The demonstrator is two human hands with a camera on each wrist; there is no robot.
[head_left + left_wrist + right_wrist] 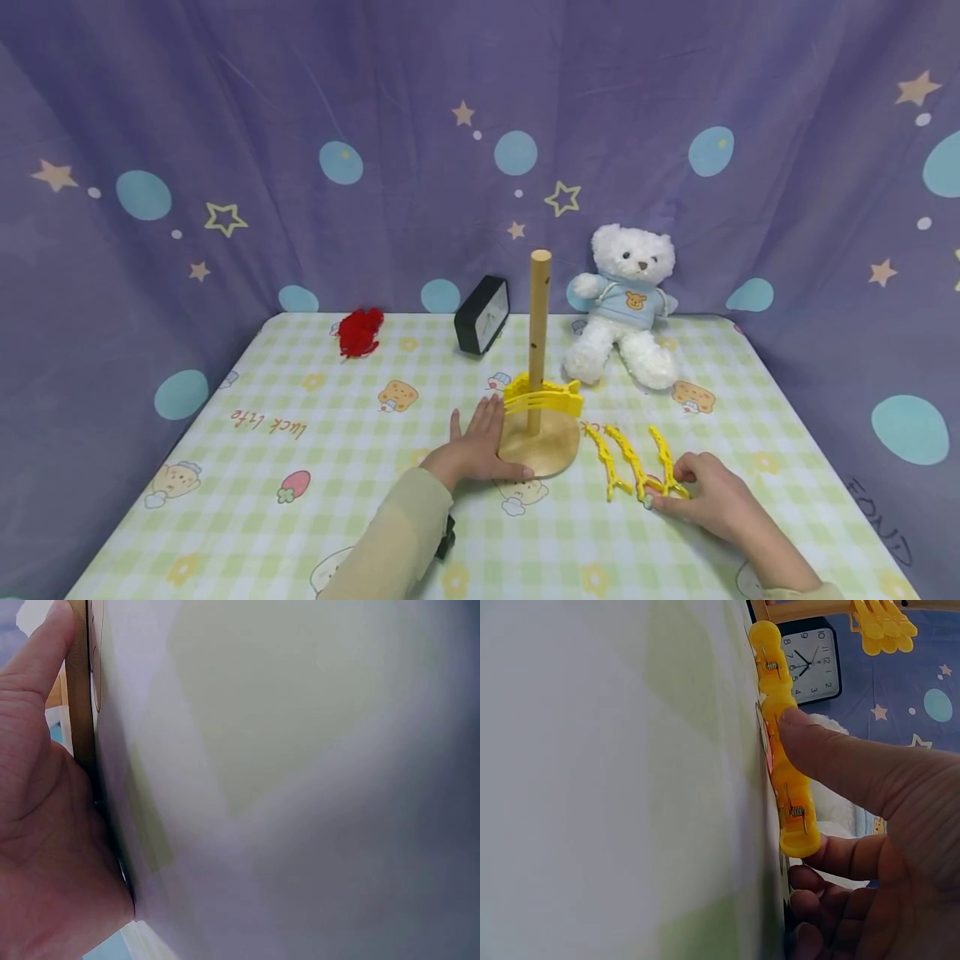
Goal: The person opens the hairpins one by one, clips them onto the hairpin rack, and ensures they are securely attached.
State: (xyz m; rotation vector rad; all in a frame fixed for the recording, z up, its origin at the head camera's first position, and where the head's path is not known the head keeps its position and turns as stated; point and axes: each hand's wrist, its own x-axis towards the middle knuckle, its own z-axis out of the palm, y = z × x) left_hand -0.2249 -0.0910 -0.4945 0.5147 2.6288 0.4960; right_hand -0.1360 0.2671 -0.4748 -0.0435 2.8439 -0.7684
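Yellow plastic sits between the thumb and forefinger of my right hand (712,496) — the pinched rightmost clip (663,458), on the checked cloth (337,458) right of the wooden stand (539,333) — and I judge a hasty lift could snag the neighbouring clip (627,457) near the thumb. My left hand (476,446) lies with fingers extended against the round base (538,454); a hard shove there might slide or tip it.

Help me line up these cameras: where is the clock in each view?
Head: the clock is near the centre, just left of the stand.
Left wrist: not in it.
Right wrist: top, right of centre, partly behind a yellow clip.
Shared landmark: the stand, central in head, upper left in left wrist, along the top in right wrist.
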